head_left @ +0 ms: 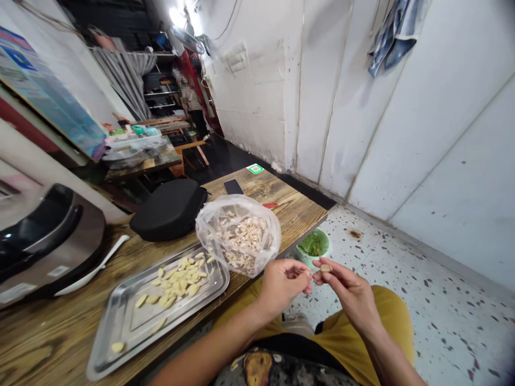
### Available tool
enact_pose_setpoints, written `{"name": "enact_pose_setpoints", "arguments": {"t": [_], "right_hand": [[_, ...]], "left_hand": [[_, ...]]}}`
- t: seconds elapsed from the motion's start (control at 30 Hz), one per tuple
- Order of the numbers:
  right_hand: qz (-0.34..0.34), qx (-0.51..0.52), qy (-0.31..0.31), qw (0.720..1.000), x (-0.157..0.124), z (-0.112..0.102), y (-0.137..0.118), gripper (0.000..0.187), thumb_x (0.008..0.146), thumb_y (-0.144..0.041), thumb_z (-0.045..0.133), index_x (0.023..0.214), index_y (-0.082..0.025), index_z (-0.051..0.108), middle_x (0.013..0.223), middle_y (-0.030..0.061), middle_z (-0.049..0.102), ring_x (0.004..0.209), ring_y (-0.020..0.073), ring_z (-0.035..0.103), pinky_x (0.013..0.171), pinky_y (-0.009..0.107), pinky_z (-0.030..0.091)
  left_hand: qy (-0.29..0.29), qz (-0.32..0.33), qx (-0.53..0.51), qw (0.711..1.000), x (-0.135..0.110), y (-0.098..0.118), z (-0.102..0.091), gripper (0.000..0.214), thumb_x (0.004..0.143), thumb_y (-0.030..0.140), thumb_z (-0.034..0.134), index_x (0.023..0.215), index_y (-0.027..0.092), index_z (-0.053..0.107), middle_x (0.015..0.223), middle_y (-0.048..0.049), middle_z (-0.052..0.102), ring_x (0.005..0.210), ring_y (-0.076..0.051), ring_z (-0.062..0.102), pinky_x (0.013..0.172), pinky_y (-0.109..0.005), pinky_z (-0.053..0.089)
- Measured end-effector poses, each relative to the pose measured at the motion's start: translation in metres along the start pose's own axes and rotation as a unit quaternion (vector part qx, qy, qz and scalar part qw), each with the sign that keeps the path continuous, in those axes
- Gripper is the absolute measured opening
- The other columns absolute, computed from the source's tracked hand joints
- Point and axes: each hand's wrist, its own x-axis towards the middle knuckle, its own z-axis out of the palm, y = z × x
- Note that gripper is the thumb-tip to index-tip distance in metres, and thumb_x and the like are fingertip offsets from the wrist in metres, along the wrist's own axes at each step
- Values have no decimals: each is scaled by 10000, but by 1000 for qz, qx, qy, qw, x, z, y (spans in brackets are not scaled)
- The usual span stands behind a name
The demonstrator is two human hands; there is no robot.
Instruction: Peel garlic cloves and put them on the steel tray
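Observation:
My left hand (284, 281) and my right hand (348, 289) meet above my lap, beyond the table's edge. Both pinch a small pale garlic clove (325, 267) between their fingertips. To the left, a metal tray (120, 327) on the wooden table (289, 206) holds several peeled cloves (179, 279). A clear plastic bag (239, 233) of garlic skins and cloves stands at the tray's far end.
A black case (169, 209), a phone (233, 186), a green sticker (255, 168) and a red item (270, 205) lie on the table. A rice cooker (44, 241) with a white spoon (94, 268) sits left. A green-lined bin (313, 246) stands on the floor. A person stands far back.

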Motion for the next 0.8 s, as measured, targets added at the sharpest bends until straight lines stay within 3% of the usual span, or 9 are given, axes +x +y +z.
{"name": "enact_pose_setpoints", "arguments": {"t": [0.07, 0.17, 0.33, 0.47, 0.8], "right_hand": [[28, 47, -18, 998, 1, -1, -2, 295, 833, -295, 556, 1119, -239, 606, 1017, 63, 679, 673, 143, 635, 699, 340, 560], [27, 27, -12, 999, 1, -1, -1, 287, 823, -297, 571, 1102, -242, 616, 1005, 58, 679, 660, 136, 620, 683, 328, 552], [-104, -145, 19, 984, 0, -1, 6, 267, 809, -241, 584, 1067, -272, 646, 1026, 53, 658, 926, 191, 615, 814, 328, 516], [-201, -240, 17, 950, 1, -1, 8, 311, 830, -190, 541, 1120, -272, 619, 1016, 65, 649, 924, 181, 618, 787, 299, 526], [-272, -295, 20, 915, 0, 0, 7, 390, 823, -123, 546, 1176, -285, 576, 1025, 48, 646, 901, 150, 635, 781, 240, 538]], "left_hand": [[-10, -14, -48, 999, 0, 2, 0, 126, 687, 231, 615, 698, 105, 613, 588, -38, 656, 512, -121, 598, 540, -245, 506], [-20, -40, -101, 994, -1, 4, 2, 149, 668, 233, 646, 691, 94, 597, 637, -64, 670, 569, -135, 623, 589, -265, 519], [-38, -45, -131, 990, -1, 1, 6, 213, 624, 226, 700, 758, 91, 605, 657, -53, 669, 547, -118, 611, 591, -263, 516], [-24, -45, -123, 991, 3, -5, 4, 263, 610, 255, 727, 782, 73, 650, 601, -40, 653, 552, -118, 611, 598, -247, 510], [-42, -67, -107, 991, 2, -4, 1, 359, 613, 380, 726, 775, 63, 682, 617, -59, 665, 545, -140, 625, 602, -283, 542]]}}
